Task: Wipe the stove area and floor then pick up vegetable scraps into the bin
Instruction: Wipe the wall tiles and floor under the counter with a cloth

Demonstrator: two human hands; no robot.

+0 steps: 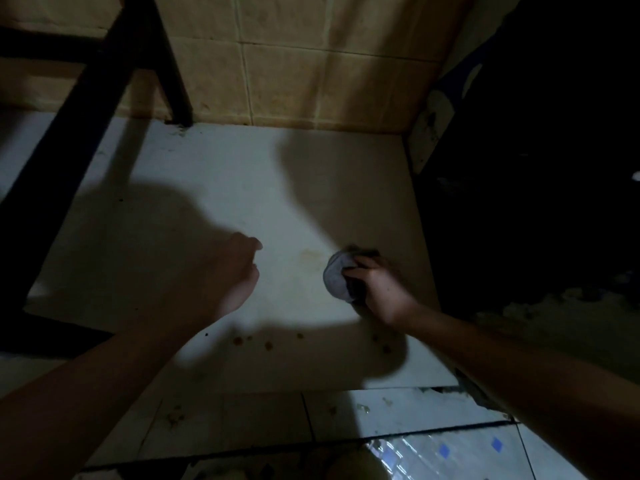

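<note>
A grey bunched cloth (336,276) is pressed on the white surface (194,188), and my right hand (379,289) is shut on it from the right. My left hand (235,271) hovers a little left of the cloth with its fingers curled in and nothing in it. A faint yellowish stain (311,256) lies between the two hands. Several small brown spots (252,342) dot the surface near its front edge, in shadow.
A black metal frame (104,81) stands at the left, with one leg reaching the back of the surface. Beige wall tiles (287,64) rise behind. A dark mass (536,168) fills the right. Pale floor tiles (415,410) with specks lie below.
</note>
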